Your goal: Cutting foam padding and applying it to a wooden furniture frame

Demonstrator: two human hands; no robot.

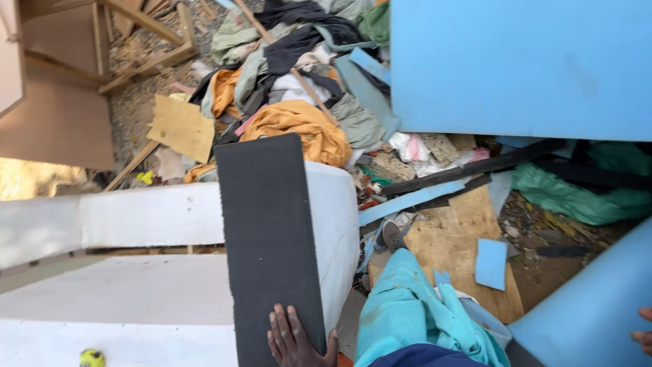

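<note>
My left hand [293, 338] lies on the lower end of a long dark grey foam panel [268, 238] and grips its edge with the thumb. The panel leans against a white padded frame [156, 217]. Only the fingertips of my right hand [644, 333] show at the right border, curled over the edge of a light blue foam sheet [591, 306]. Between the hands are my leg in teal trousers [407, 312] and a grey shoe [392, 234].
A big blue foam slab [523, 64] fills the top right. A heap of clothes [292, 75], wood offcuts [180, 126], a plywood board [455, 238], blue foam scraps [490, 263] and green fabric [577, 197] litter the ground. A small yellow-green ball [91, 357] sits at the bottom left.
</note>
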